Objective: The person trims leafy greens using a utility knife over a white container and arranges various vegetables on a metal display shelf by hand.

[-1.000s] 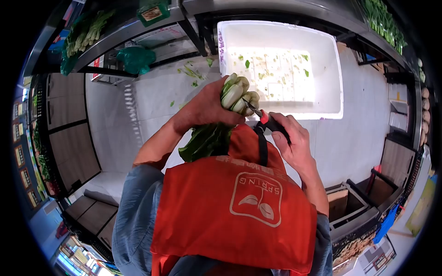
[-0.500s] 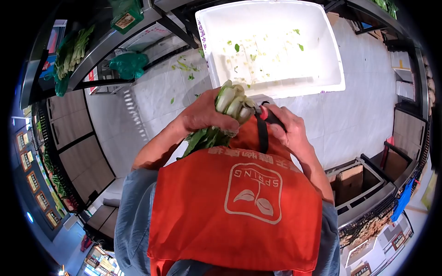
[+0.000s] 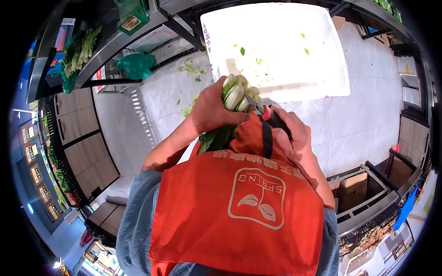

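My left hand (image 3: 209,108) is wrapped round a bunch of leafy greens (image 3: 235,93), its pale stem ends facing up and its dark leaves hanging down toward my red apron (image 3: 239,207). My right hand (image 3: 293,133) is closed on the black and red handles of a small cutter (image 3: 274,118). The cutter's metal blades touch the stem ends at their right side. Just beyond both hands is a white foam box (image 3: 294,87) with green and pale scraps on its bottom.
Leaf scraps (image 3: 192,67) lie on the tiled floor left of the box. A green plastic bag (image 3: 136,66) hangs by the left rack. Greens (image 3: 82,51) rest on the upper-left counter. A dark open-topped bin (image 3: 354,191) stands at the right.
The view has shifted, so the box appears higher. The cutter's blades stood at the stem ends, drew back to the right, and are against them again. The bunch stays in my left hand.
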### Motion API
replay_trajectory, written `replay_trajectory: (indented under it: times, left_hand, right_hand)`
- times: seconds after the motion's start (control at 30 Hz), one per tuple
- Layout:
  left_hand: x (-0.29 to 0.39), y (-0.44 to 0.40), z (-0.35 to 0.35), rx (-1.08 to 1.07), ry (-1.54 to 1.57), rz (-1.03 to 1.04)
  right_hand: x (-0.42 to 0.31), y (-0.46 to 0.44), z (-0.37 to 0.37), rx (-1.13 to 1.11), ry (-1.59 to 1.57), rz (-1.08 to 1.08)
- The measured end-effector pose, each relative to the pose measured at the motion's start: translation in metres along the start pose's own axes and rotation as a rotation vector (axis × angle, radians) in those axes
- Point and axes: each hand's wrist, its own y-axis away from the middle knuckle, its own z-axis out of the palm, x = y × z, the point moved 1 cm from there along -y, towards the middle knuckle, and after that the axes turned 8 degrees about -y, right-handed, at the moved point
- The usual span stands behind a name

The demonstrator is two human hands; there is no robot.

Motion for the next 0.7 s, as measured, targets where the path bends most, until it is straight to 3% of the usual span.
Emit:
replay_trajectory:
  times: [0.17, 0.7]
  left_hand:
    - [0.004, 0.005, 0.005, 0.054, -0.154, -0.023]
    - [0.007, 0.013, 0.012, 0.067, -0.191, -0.065]
  right_hand:
    - [0.000, 0.003, -0.002, -0.040, 0.058, 0.026]
    - [0.008, 0.016, -0.002, -0.068, -0.040, 0.091]
